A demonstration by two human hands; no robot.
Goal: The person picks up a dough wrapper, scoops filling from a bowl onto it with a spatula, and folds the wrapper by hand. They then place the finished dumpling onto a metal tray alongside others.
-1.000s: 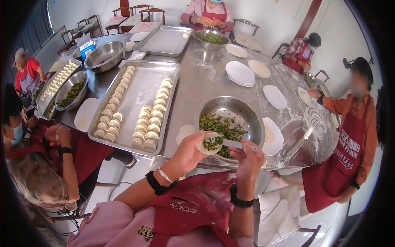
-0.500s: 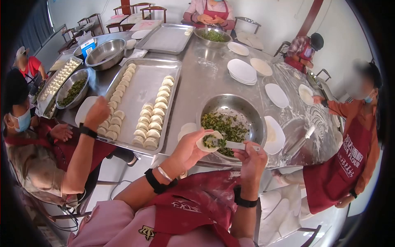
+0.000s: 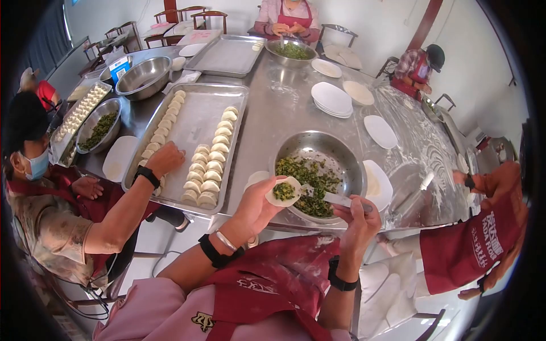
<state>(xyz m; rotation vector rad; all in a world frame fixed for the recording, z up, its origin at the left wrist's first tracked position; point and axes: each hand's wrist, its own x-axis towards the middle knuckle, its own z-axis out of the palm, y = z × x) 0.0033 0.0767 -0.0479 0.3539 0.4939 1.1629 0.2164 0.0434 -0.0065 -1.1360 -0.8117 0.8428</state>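
Observation:
My left hand (image 3: 257, 203) holds a round dumpling wrapper (image 3: 293, 186) in its fingers, with chopped green and yellow filling (image 3: 282, 191) in the middle. A flat-handled metal spoon (image 3: 341, 200) is gripped in my right hand (image 3: 359, 220). Its tip is in or over the filling in the steel bowl (image 3: 356, 165), just right of the wrapper; the exact contact is hard to see. Behind my left hand lie more round wrappers (image 3: 256, 178), partly hidden. To the left, a metal tray (image 3: 190, 128) bears rows of folded dumplings (image 3: 217, 156).
At left, a co-worker's hand (image 3: 166, 159) is over the tray. Stacked white plates (image 3: 331, 98) and single plates (image 3: 381, 132) stand on the floury steel table (image 3: 267, 108). A rolling pin (image 3: 426, 181) lies at right, near another person in a red apron (image 3: 466, 250).
My right hand has drawn the spoon away from the wrapper toward the bowl, leaving filling on the wrapper. The left co-worker's hand has lowered toward the tray. The person at right has leaned over.

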